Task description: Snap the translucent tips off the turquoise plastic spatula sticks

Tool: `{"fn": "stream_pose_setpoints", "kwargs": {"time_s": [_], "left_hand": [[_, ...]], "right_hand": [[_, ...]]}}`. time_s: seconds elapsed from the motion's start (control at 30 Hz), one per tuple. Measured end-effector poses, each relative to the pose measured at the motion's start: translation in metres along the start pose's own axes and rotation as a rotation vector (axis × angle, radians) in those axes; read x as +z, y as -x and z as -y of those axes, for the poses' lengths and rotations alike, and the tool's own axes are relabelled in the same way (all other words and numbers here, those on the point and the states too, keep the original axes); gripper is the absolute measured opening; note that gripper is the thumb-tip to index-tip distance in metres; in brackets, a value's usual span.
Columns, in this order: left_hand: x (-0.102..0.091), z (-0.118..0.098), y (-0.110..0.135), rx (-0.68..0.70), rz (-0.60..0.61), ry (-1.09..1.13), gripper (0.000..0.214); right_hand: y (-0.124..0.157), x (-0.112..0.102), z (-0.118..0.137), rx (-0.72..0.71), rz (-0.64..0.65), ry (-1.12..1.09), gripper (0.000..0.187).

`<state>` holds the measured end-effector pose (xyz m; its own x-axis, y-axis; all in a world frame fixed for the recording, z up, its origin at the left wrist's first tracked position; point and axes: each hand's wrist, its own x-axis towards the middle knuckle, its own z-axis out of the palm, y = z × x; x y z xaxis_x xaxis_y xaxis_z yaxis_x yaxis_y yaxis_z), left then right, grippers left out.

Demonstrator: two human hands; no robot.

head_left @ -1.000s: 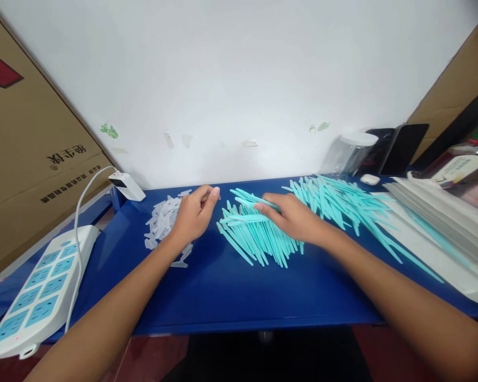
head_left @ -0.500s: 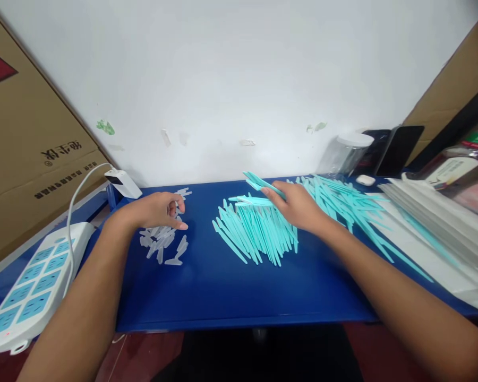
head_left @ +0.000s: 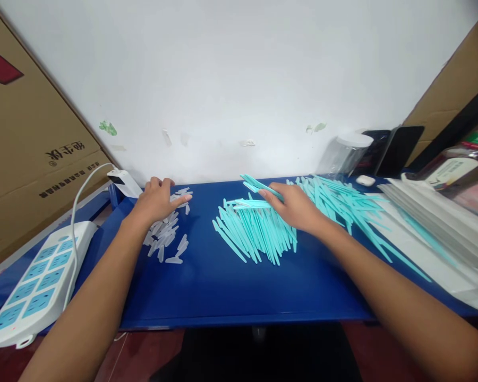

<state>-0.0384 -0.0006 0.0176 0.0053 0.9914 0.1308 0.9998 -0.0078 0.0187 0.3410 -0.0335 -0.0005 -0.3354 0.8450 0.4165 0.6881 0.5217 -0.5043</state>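
1. Reaching with the left hand [head_left: 156, 200] over the far end of a loose pile of small translucent pieces [head_left: 164, 233], toward the left end of a blue desk [head_left: 231, 297]. Just changed: shifted closer to the far edge, from a curled pose above the middle of the pile a moment ago.
2. Spreading that hand palm down, with thumb stretched rightward, well apart from the bent fingers. Impossible to tell from this angle about any piece touched or caught beneath the fingertips.
3. Gripping a small bundle of turquoise sticks [head_left: 257, 184] between thumb and fingers of the right hand [head_left: 292, 204], with free ends aimed left and toward the far edge. Barely changed since a moment ago.
4. Showing, at the middle of the desk, a main stick pile [head_left: 258, 233], mostly side by side, with a few sticks crosswise on top.
5. Judging by the shift, turning to the far translucent pieces with the left hand, leaving the nearer ones uncovered, and keeping the sticks ready in the right.
6. Showing, toward the right end, a second stick heap [head_left: 334, 196], trailing onto white sheets [head_left: 418, 248]; near the far right corner, a clear jar [head_left: 347, 156].
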Motion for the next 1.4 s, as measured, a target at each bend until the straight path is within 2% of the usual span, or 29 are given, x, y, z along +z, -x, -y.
{"fn": "stream_pose_setpoints", "kwargs": {"time_s": [0.07, 0.17, 0.27, 0.33, 0.5, 0.67, 0.73, 0.8, 0.83, 0.9, 0.93, 1.0, 1.07, 1.2, 1.4], "left_hand": [[0.008, -0.002, -0.001, -0.028, -0.058, -0.026, 0.090], [0.028, -0.004, -0.006, -0.024, -0.016, -0.054, 0.086], [0.043, -0.007, -0.011, 0.033, -0.083, -0.049, 0.069], [0.047, -0.010, -0.012, 0.064, -0.104, -0.009, 0.056], [0.043, -0.019, -0.010, 0.146, -0.060, 0.034, 0.040], [0.033, -0.025, -0.007, 0.168, -0.114, 0.089, 0.044], [0.029, -0.033, -0.004, 0.183, -0.172, 0.230, 0.045], [0.027, -0.046, 0.001, 0.173, -0.193, 0.576, 0.046], [0.026, -0.055, 0.005, 0.145, -0.141, 0.799, 0.048], [0.026, -0.073, 0.014, 0.062, 0.040, 1.207, 0.050], [0.027, -0.081, 0.019, 0.036, 0.141, 1.344, 0.050], [0.028, -0.093, 0.026, -0.040, 0.267, 1.525, 0.049], [0.028, -0.098, 0.031, -0.132, 0.353, 1.633, 0.047], [0.026, -0.093, 0.030, -0.278, 0.445, 1.825, 0.033], [0.021, -0.087, 0.025, -0.391, 0.549, 1.959, 0.026]], "right_hand": [[0.000, 0.001, -0.001, -0.005, -0.001, -0.004, 0.049], [0.000, 0.003, -0.001, -0.017, 0.000, -0.002, 0.050], [0.000, 0.003, -0.001, -0.020, 0.007, -0.006, 0.050], [0.000, 0.002, 0.000, -0.011, 0.012, -0.012, 0.051], [-0.001, 0.000, 0.001, -0.002, 0.001, -0.018, 0.048], [-0.001, 0.000, 0.001, -0.009, -0.007, 0.007, 0.048], [-0.001, 0.001, 0.001, -0.009, -0.012, 0.008, 0.049], [-0.001, 0.002, 0.001, -0.006, -0.017, -0.001, 0.049], [-0.001, 0.002, 0.001, -0.006, -0.021, -0.004, 0.050], [-0.001, 0.003, 0.001, -0.008, -0.032, -0.004, 0.051], [-0.001, 0.003, 0.001, -0.008, -0.036, -0.001, 0.051], [0.000, 0.004, 0.002, -0.002, -0.030, 0.006, 0.051], [0.000, 0.005, 0.003, 0.008, -0.014, 0.007, 0.049], [0.001, 0.004, 0.004, 0.022, 0.005, 0.003, 0.048], [0.001, 0.003, 0.001, 0.022, 0.001, 0.027, 0.048]]}}
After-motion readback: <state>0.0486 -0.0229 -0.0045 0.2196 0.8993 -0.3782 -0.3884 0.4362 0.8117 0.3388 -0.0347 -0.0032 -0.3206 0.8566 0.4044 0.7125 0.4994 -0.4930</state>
